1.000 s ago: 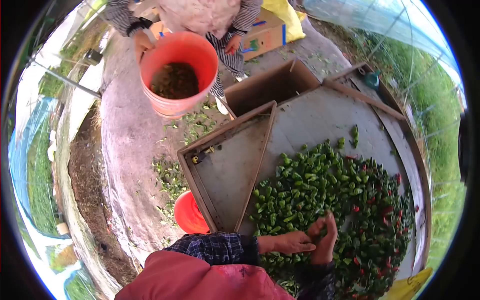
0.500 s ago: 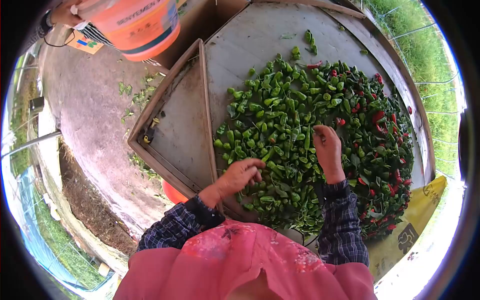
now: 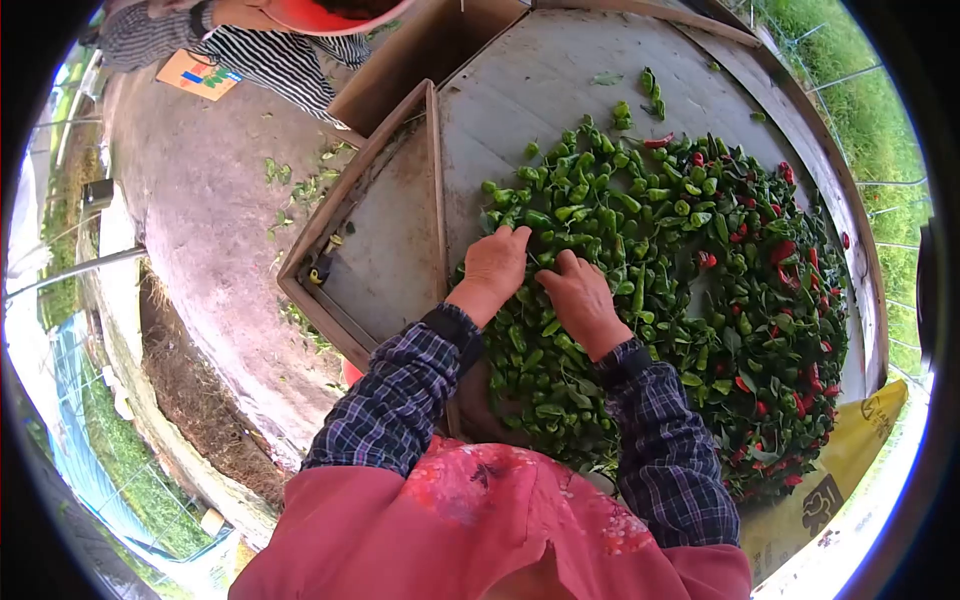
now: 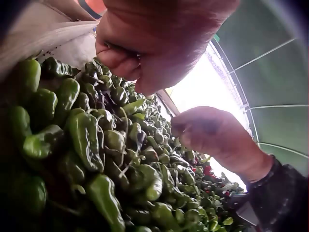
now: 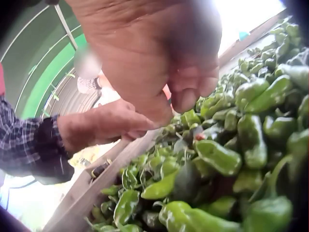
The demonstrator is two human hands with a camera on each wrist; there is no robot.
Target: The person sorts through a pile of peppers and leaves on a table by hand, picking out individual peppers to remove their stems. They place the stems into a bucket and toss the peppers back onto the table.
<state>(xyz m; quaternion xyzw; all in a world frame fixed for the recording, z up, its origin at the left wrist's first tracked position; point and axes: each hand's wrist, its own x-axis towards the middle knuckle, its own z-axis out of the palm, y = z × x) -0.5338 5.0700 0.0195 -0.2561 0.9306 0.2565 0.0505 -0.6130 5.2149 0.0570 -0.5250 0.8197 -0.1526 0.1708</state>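
Green peppers [image 3: 575,215] [image 4: 87,140] [image 5: 217,157] lie spread on a grey board [image 3: 500,130]. My left hand [image 3: 492,270] [image 4: 154,41] is over their left edge by the wooden strip, fingers curled, with no item visible in them. Just to its right, my right hand [image 3: 585,303] [image 5: 145,53] is low over the peppers, palm down; its fingers are bent and its thumb is close to the index finger. Nothing shows in its grasp, though the fingertips are partly hidden. The hands are apart. Red peppers [image 3: 782,250] mix with green ones and leaves at the right.
A wooden strip [image 3: 437,190] divides off a corner tray at left. Beyond stand an open cardboard box [image 3: 400,75] and a person in striped clothing [image 3: 265,65] with a red bucket [image 3: 330,18]. A yellow bag [image 3: 840,480] hangs at lower right.
My hands, together a second ago, came apart, then moved nearer each other toward the peppers' left side. The view tilted down, and the other person's bucket has shifted toward the top edge.
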